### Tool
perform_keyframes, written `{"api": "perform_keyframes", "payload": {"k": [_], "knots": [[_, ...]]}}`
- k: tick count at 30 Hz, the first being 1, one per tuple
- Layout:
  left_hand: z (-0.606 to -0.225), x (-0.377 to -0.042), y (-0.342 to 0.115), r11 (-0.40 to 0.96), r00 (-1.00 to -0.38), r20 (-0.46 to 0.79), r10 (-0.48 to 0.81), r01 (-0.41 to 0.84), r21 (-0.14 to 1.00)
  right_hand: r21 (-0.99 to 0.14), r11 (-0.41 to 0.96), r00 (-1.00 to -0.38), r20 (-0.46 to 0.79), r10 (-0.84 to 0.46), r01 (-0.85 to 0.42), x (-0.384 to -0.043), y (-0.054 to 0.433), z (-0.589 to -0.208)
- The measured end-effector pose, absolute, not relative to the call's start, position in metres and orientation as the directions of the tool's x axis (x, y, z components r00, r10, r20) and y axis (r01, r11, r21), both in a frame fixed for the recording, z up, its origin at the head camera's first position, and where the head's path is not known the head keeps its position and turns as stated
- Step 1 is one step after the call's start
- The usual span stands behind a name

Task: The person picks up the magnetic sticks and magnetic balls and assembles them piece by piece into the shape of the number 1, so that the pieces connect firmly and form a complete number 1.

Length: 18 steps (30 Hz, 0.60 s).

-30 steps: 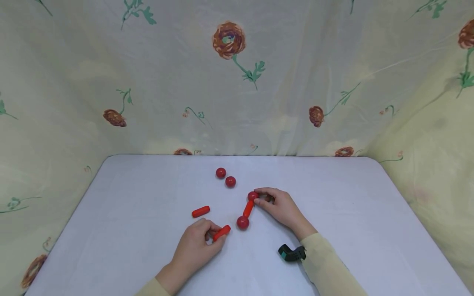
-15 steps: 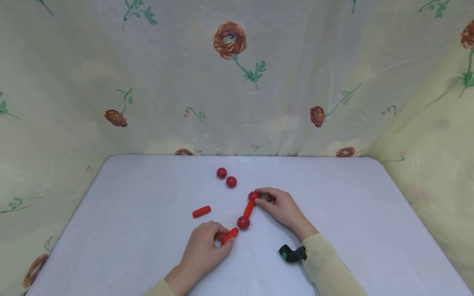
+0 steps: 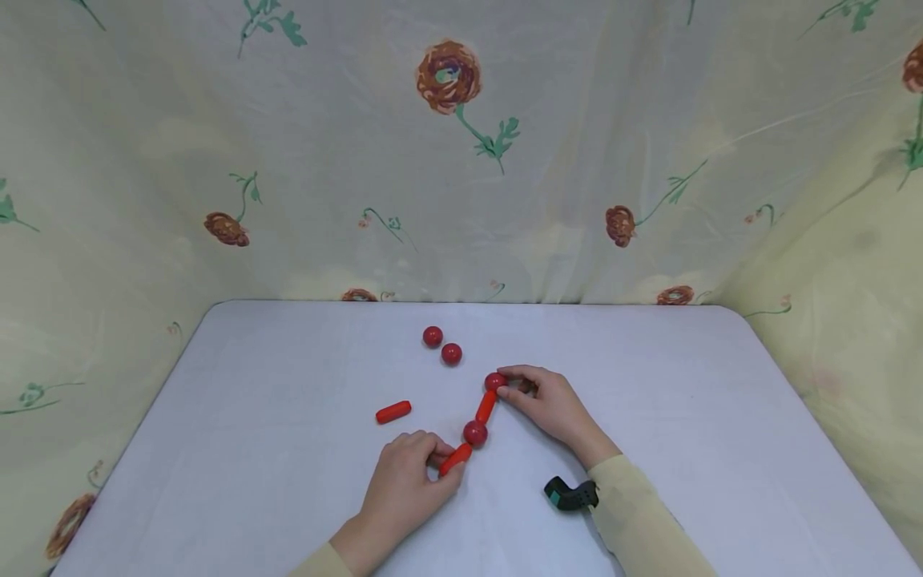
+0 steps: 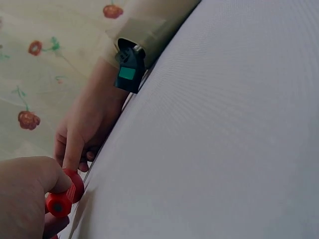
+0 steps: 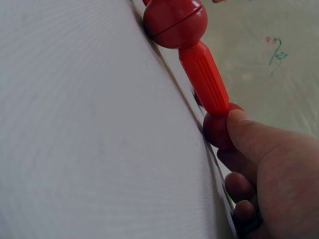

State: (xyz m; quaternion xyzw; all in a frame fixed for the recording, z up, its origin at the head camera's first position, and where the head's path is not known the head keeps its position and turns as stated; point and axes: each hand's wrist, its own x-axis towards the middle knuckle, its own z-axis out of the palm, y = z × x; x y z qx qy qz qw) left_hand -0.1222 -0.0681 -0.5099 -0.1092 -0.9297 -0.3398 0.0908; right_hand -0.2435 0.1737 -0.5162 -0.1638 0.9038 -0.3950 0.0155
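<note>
My left hand (image 3: 411, 477) pinches a red rod (image 3: 456, 459) between thumb and fingers, its far end right at the near dark red ball (image 3: 475, 433). A second red rod (image 5: 204, 77) links that ball to another dark red ball (image 3: 495, 382), which my right hand (image 3: 548, 405) pinches at its side. In the right wrist view, the thumb presses on this ball (image 5: 219, 127), and the linked ball (image 5: 175, 22) shows a seam around it. The left wrist view shows the held rod's round end (image 4: 59, 206) with a grey centre.
Two loose dark red balls, one farther back (image 3: 433, 336) and one nearer (image 3: 451, 354), lie beyond the hands. A loose red rod (image 3: 393, 412) lies left of the chain. A black strap-like device (image 3: 571, 494) hangs at the right sleeve. Flowered cloth (image 3: 324, 160) stands behind the white table (image 3: 288, 361).
My left hand has moved right and slightly forward, bringing its rod up to the near ball. The right hand stays on the far ball.
</note>
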Motion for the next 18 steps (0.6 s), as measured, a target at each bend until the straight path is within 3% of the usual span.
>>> {"api": "perform_keyframes", "payload": {"k": [18], "knots": [[-0.5071, -0.1223, -0.0627, 0.793, -0.972, 0.205, 0.114, 0.213, 0.571, -0.72, 0.631, -0.944, 0.102, -0.314, -0.288, -0.2425, 0.1733, -0.5139]]}}
